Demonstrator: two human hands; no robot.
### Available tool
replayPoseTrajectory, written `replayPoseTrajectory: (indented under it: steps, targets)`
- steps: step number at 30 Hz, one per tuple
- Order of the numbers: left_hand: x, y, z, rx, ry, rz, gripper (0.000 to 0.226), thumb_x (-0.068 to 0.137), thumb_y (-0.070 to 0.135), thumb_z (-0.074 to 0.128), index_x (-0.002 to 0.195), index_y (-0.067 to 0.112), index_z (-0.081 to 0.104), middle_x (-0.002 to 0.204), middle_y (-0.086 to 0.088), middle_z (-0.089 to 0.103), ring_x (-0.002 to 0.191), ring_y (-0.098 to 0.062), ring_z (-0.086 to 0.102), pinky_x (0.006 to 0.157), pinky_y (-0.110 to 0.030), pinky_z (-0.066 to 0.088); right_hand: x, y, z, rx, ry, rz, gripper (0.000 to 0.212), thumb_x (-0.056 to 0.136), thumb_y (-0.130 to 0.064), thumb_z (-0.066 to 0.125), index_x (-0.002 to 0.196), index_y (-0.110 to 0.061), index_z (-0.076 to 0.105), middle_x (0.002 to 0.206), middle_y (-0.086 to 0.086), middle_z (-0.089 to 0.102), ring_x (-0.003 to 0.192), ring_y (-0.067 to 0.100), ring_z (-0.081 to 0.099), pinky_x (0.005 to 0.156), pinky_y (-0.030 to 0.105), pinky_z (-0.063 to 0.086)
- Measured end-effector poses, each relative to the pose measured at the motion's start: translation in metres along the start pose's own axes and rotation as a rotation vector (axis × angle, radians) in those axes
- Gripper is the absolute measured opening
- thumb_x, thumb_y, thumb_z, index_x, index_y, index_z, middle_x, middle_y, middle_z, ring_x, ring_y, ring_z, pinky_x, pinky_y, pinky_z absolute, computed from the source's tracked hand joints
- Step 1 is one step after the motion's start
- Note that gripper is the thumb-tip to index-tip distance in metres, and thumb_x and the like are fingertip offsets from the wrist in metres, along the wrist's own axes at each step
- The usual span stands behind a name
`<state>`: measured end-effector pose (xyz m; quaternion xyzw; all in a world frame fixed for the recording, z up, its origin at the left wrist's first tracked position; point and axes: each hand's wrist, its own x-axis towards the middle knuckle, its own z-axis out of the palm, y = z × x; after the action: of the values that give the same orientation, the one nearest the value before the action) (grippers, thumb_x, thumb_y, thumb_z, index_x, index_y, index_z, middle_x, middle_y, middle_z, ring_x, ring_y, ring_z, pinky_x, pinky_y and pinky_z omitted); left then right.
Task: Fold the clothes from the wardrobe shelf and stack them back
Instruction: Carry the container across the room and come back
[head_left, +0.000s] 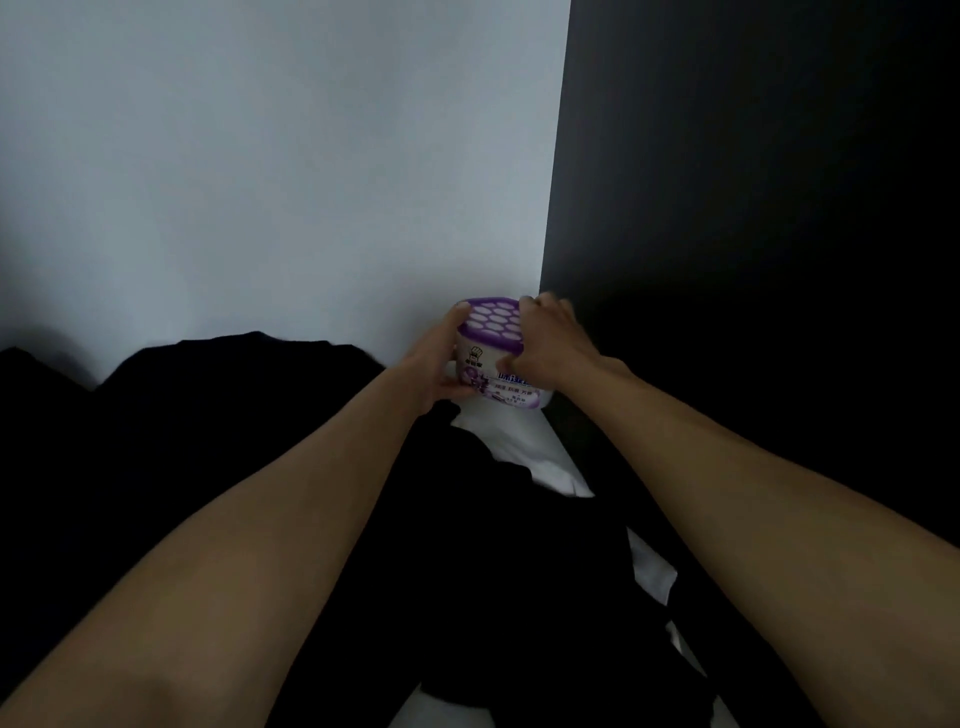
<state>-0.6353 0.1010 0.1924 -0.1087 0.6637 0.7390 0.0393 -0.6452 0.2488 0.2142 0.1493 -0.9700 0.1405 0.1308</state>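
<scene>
Left hand (434, 366) and right hand (550, 345) both curl their fingers round a purple-lidded tub (491, 340), with dark clothes (249, 426) heaped crumpled just in front of the tub, so folding and stacking apparently remain undone.

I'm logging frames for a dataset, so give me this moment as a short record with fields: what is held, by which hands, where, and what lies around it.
held item: white plastic tub with purple honeycomb lid, upright
left hand: grips the tub's left side
right hand: grips its right side at the lid
place: corner where pale back wall meets dark side panel
nearby: black clothes heaped, unfolded, in front and to the left; white fabric shows beside them
</scene>
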Motion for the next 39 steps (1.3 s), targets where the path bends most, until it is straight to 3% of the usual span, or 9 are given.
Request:
replayPoseTrajectory:
  steps: [4,8,12,16,21,24,31,34,39]
  targets:
    - [0.031,-0.018,0.002,0.048,0.039,-0.006,0.033,0.097,0.042,0.052,0.12,0.021,0.059,0.119,-0.008,0.062,0.093,-0.022,0.062,0.063,-0.03,0.054,0.015,0.007,0.034,-0.039,-0.002,0.012,0.08,0.077,-0.037,0.08,0.138,-0.004,0.041,0.136,0.017,0.045,0.126,0.033,0.039,0.103,0.038,0.038]
    - [0.056,-0.039,-0.006,0.049,0.06,0.039,0.014,0.098,0.035,0.052,0.098,0.025,0.061,0.114,-0.008,0.064,0.099,-0.021,0.061,0.064,-0.03,0.053,0.021,0.014,0.065,-0.072,-0.023,0.025,0.075,0.081,-0.038,0.076,0.137,-0.003,0.041,0.135,0.017,0.046,0.126,0.033,0.04,0.104,0.038,0.037]
    - [0.07,-0.06,-0.011,0.032,0.035,0.052,0.019,0.1,0.03,0.048,0.091,0.021,0.061,0.097,-0.003,0.066,0.093,-0.019,0.062,0.07,-0.03,0.052,0.024,0.018,0.085,-0.102,-0.095,0.032,0.075,0.084,-0.039,0.073,0.139,-0.002,0.039,0.137,0.017,0.045,0.128,0.033,0.039,0.105,0.038,0.037]
    - [0.077,-0.066,-0.012,0.008,0.023,0.065,0.016,0.101,0.025,0.047,0.107,0.018,0.06,0.098,-0.003,0.066,0.092,-0.021,0.062,0.083,-0.035,0.052,0.033,0.02,0.091,-0.143,-0.148,0.06,0.073,0.084,-0.04,0.073,0.137,-0.001,0.042,0.136,0.019,0.048,0.127,0.034,0.044,0.104,0.038,0.038]
    - [0.079,-0.063,-0.009,0.094,0.04,0.134,0.025,0.098,0.009,0.044,0.116,0.01,0.062,0.096,-0.014,0.062,0.078,-0.021,0.059,0.067,-0.03,0.05,0.046,0.023,0.097,-0.164,-0.152,0.074,0.071,0.085,-0.036,0.073,0.137,0.0,0.042,0.137,0.019,0.048,0.129,0.034,0.044,0.109,0.038,0.035]
    - [0.083,-0.061,-0.008,0.197,0.017,0.164,0.045,0.087,-0.004,0.041,0.12,0.013,0.067,0.096,-0.014,0.066,0.083,-0.024,0.06,0.077,-0.042,0.055,0.051,0.027,0.104,-0.204,-0.12,0.056,0.073,0.086,-0.036,0.071,0.14,0.001,0.039,0.14,0.018,0.046,0.131,0.033,0.041,0.111,0.037,0.032]
    - [0.088,-0.05,-0.01,0.29,-0.05,0.132,0.061,0.084,-0.007,0.037,0.133,0.022,0.059,0.118,-0.013,0.068,0.099,-0.027,0.063,0.08,-0.039,0.055,0.065,0.028,0.11,-0.254,-0.112,0.058,0.077,0.087,-0.039,0.069,0.143,0.002,0.035,0.141,0.019,0.045,0.13,0.033,0.042,0.111,0.038,0.033]
    - [0.084,-0.051,-0.01,0.259,-0.047,0.124,0.059,0.084,-0.009,0.036,0.132,0.017,0.058,0.101,-0.008,0.065,0.087,-0.02,0.057,0.07,-0.031,0.049,0.069,0.026,0.111,-0.263,-0.115,0.085,0.08,0.088,-0.039,0.067,0.145,0.005,0.031,0.142,0.021,0.042,0.131,0.034,0.041,0.112,0.038,0.033]
    - [0.08,-0.056,-0.012,0.244,-0.053,0.117,0.045,0.09,-0.005,0.039,0.122,0.014,0.062,0.102,-0.006,0.065,0.085,-0.016,0.059,0.067,-0.028,0.05,0.071,0.027,0.115,-0.273,-0.101,0.081,0.079,0.089,-0.039,0.068,0.144,0.005,0.033,0.141,0.021,0.044,0.13,0.034,0.042,0.111,0.038,0.033]
